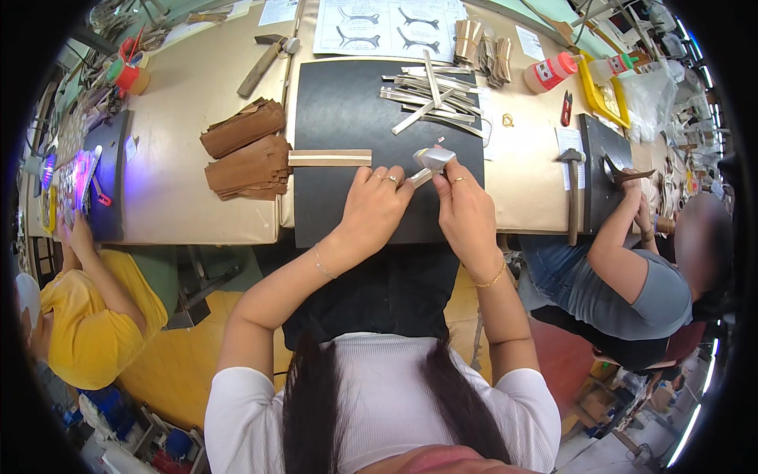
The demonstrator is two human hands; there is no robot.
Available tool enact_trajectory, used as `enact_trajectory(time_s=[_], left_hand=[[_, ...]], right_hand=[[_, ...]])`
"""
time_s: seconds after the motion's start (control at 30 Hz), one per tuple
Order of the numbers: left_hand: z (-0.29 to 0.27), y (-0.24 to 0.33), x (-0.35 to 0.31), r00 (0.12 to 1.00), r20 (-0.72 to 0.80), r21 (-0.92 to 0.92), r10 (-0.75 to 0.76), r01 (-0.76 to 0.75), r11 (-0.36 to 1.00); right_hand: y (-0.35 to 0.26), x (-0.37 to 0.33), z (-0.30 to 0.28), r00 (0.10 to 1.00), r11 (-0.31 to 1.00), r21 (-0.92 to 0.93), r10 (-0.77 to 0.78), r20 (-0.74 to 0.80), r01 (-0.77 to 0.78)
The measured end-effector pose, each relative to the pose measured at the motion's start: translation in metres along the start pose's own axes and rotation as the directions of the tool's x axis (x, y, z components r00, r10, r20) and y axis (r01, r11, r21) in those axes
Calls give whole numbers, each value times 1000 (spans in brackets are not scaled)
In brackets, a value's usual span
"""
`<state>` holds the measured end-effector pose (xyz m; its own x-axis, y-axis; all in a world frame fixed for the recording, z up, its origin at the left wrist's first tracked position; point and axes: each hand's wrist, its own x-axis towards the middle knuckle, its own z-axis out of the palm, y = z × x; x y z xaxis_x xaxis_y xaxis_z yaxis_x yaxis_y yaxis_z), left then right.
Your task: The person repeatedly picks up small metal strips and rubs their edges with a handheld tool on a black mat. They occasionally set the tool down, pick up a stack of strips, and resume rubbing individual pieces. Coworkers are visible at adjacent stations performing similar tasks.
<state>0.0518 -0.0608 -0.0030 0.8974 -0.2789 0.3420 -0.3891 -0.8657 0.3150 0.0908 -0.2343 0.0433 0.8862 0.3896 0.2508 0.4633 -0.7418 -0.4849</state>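
Over the black board [335, 103], my left hand [377, 201] is closed, its fingertips pinching one end of a narrow pale strip [422, 177]. My right hand [467, 212] is closed too, thumb and fingers on a folded, shiny whitish piece [434, 159] that meets the strip. Whether the two are one piece I cannot tell. Just beyond my left hand a flat beige strip with a light middle line [332, 158] lies across the board's left edge. A loose pile of pale narrow strips [434, 95] covers the board's far right.
Two stacks of brown leather pieces [245, 130] lie left of the board. A hammer [267, 65] rests at the far left, another hammer [572, 193] to the right. Beyond are a drawing sheet [385, 28], strip bundles [483, 49] and a red bottle [550, 73]. Co-workers sit on both sides.
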Motion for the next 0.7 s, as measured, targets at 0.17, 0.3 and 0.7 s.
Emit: enact_trajectory(time_s=[0.17, 0.3, 0.7], left_hand=[[-3, -5, -2, 989, -25, -219, -148, 139, 966], [-6, -9, -5, 974, 51, -333, -222, 226, 915], [-8, -9, -10, 976, -7, -329, -218, 204, 922]], right_hand=[[-4, -9, 2, 979, 989, -127, 92, 179, -70], [-1, -9, -1, 985, 994, -101, 63, 158, -48], [-4, -17, -4, 978, 993, -107, 65, 196, -45]])
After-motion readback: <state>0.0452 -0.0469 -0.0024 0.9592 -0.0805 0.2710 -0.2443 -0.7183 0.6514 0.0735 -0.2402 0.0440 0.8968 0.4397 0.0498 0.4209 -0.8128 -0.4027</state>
